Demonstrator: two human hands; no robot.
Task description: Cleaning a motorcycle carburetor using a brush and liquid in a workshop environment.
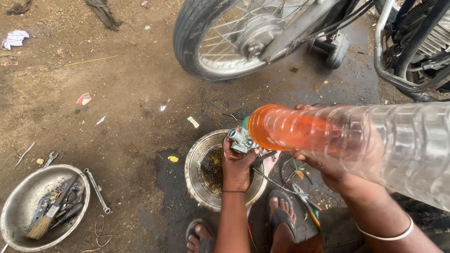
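Observation:
My left hand (236, 165) grips a small grey metal carburettor (241, 139) and holds it over a round metal bowl (193, 177) with dark liquid in it. My right hand (323, 164) holds a large clear plastic bottle (356, 136), tipped on its side toward the left. Orange liquid fills the bottle's neck end (276, 127), and its mouth sits right against the carburettor. My right wrist carries a thin white bangle (386, 234).
A second metal bowl (18, 206) at lower left holds a paintbrush and hand tools; two spanners (96, 189) lie beside it. A motorcycle's wheel (220, 42) and engine frame (412, 51) stand ahead. My sandalled feet (281, 213) rest on oily dirt littered with scraps.

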